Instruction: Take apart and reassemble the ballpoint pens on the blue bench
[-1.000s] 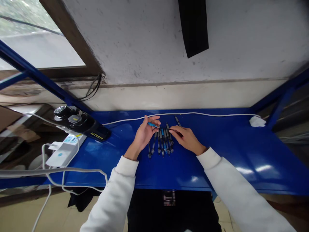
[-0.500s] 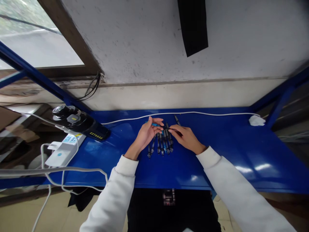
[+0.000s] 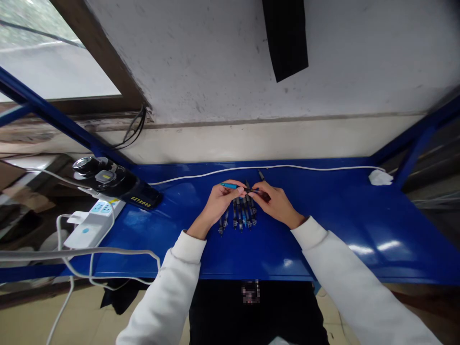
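My left hand [image 3: 217, 206] pinches a small blue pen part [image 3: 229, 185] between thumb and fingers, above a row of several dark pens [image 3: 241, 216] lying side by side on the blue metal bench [image 3: 323, 225]. My right hand [image 3: 273, 203] grips a thin dark pen piece [image 3: 251, 190], its tip pointing left at the blue part. The two hands meet over the far end of the row. One more dark pen [image 3: 261, 175] lies apart, just behind the hands.
A white cable [image 3: 287, 167] runs along the back of the bench to a white adapter [image 3: 380, 178] at the far right. At the left stand a black heat gun [image 3: 118, 184] and a white power strip [image 3: 91, 224] with loose cords.
My left hand has closed on the blue part and drawn in toward my right hand, so both hands now meet. The camera view shifted slightly.
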Demonstrator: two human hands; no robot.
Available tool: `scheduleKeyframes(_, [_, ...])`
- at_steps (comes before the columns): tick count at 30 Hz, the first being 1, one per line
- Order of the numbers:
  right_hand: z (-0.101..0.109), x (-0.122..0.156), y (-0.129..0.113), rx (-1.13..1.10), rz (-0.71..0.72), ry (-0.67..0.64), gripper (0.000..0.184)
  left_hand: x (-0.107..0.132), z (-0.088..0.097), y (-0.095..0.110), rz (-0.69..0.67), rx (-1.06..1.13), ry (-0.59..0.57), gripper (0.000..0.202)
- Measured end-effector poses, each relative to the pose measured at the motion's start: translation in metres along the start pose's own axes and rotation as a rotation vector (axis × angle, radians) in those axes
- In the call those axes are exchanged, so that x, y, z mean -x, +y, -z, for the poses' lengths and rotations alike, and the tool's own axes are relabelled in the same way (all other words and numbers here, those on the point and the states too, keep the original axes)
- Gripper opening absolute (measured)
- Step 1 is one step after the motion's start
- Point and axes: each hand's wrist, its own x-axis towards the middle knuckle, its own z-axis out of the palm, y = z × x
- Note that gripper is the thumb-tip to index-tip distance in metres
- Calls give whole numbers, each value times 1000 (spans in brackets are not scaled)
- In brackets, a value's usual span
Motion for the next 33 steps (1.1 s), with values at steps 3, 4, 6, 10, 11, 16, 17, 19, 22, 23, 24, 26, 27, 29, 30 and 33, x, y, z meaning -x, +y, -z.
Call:
scheduleKeyframes(3, [1,-1,1,-56,-60,86,23,-5,5,5,-30,142,109,27])
scheduleKeyframes(4, [1,-2,2,-86,-78,118,22,-7,8,8,-35,198,151,26])
scheduleKeyframes(6, [3,-3,3,-167,-88,187,21,-10,15,13,-36,312,228,24])
scheduleKeyframes(10, [4,-6,5,-281,-52,292,25,-14,28,23,-52,516,327,15])
scheduleKeyframes(11, [4,-7,6,-287,-52,301,26,-14,29,25,-49,552,346,15])
scheduleKeyframes(16, [3,-6,7,-336,-49,288,24,-15,30,24,-36,584,368,16])
scheduleKeyframes(17, [2,-5,7,-355,-45,278,23,-15,29,23,-37,569,356,16])
scheduleKeyframes(19, [2,-4,7,-386,-39,249,18,-15,29,20,-32,538,328,20])
scheduleKeyframes(22, [2,-3,6,-402,-45,207,14,-14,28,16,-21,476,310,29])
scheduleKeyframes(23, [3,-3,6,-386,-54,188,13,-14,28,15,-24,448,309,33])
scheduleKeyframes(24, [4,-3,5,-354,-61,164,14,-13,27,14,-28,417,307,36])
scheduleKeyframes(26, [5,-3,4,-261,-65,98,16,-12,24,13,-40,347,288,39])
scheduleKeyframes(27, [5,-3,3,-218,-61,58,17,-11,22,12,-48,312,273,40])
scheduleKeyframes(29, [5,-3,1,-172,-48,-21,18,-10,18,10,-64,233,233,40])
scheduleKeyframes(30, [4,-3,-1,-167,-43,-54,18,-9,16,8,-69,191,212,40])
scheduleKeyframes(33, [2,-3,-5,-162,-37,-113,19,-7,10,3,-56,90,154,42])
